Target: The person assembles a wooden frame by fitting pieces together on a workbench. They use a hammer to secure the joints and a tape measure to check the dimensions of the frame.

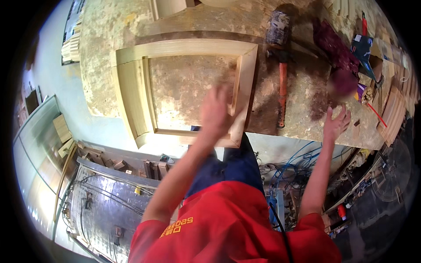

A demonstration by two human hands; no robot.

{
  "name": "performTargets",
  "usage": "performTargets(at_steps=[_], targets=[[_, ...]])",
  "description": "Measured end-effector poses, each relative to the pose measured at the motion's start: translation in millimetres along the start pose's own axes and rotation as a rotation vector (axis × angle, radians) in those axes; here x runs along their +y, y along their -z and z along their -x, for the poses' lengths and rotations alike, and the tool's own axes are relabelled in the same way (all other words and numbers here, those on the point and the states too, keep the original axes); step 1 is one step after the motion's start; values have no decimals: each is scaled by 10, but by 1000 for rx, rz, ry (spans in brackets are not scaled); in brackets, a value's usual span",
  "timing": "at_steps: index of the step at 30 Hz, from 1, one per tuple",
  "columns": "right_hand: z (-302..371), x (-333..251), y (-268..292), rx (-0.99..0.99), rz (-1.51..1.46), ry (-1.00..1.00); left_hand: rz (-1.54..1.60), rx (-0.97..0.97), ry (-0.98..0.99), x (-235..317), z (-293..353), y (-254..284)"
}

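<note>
A pale wooden frame lies on the worn workbench, with an extra strip along its left inside. My left hand is over the frame's opening, close to its right rail. Motion smears its fingers, so I cannot tell how they are held or whether they hold anything. At the bench's front right, my right hand has its fingers spread, with nothing in them. Just beyond it lies a dark red cloth, its near end blurred. Between my hands rests a hammer with an orange and black handle.
Behind the hammer stands a dark, worn block-like object. Wood strips and a dark box crowd the bench's right end. Blue cables tangle below the front edge. A fan stands at lower right.
</note>
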State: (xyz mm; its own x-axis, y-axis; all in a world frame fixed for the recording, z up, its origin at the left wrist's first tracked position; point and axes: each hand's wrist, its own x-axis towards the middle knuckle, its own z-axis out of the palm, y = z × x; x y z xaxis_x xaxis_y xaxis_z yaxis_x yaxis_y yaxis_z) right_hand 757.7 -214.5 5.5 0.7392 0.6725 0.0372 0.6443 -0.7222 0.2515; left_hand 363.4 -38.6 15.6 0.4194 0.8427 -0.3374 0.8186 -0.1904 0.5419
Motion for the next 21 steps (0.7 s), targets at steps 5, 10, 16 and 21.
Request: performTargets(at_steps=[5,10,16,21], targets=[[-99,969,-480,-378,-211,12,-28,-17,-40,245,295,-357],[34,879,-279,-419,-356,-157,-144,-98,13,-189,593,-121],[269,997,-402,-309,-602,-72,-126,4,-56,-426,649,94],[512,204,-132,-381,-992,-69,-152,37,-15,-336,687,174]])
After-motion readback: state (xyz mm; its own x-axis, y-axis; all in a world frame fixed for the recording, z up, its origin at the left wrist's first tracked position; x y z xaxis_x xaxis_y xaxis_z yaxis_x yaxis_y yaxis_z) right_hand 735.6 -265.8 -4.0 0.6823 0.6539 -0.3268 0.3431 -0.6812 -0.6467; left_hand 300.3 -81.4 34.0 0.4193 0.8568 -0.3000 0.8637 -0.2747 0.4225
